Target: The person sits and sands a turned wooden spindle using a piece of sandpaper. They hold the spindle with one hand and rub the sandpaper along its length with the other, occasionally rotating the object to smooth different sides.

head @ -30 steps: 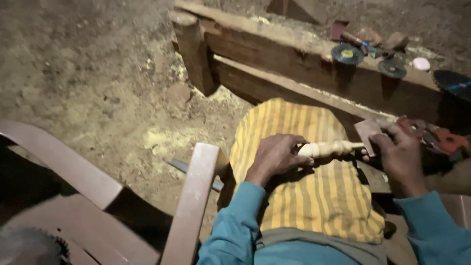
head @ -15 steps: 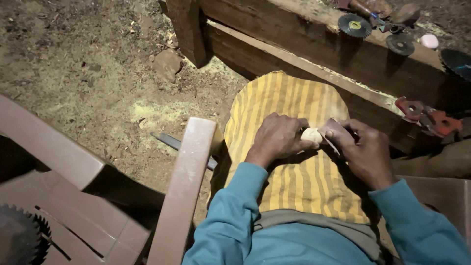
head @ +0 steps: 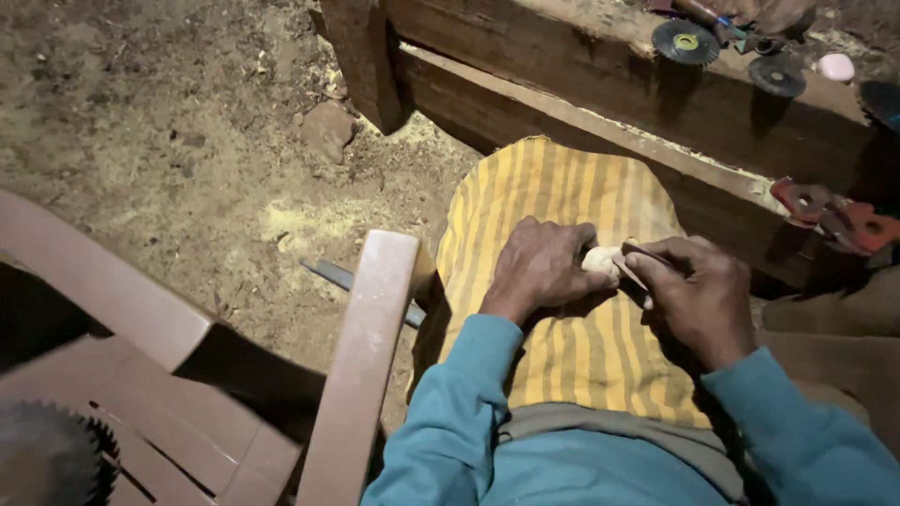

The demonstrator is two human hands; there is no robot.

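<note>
We see the left hand (head: 542, 267) closed around a pale wooden piece (head: 601, 260) that rests on the yellow striped cloth (head: 572, 351) over the lap. The right hand (head: 696, 298) grips a thin strip (head: 645, 260) pressed against the piece's exposed end.

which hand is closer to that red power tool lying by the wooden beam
Right. The right hand sits just left of and below the red power tool, working the pale wooden piece. The left hand is farther left, over the striped cloth.
</note>
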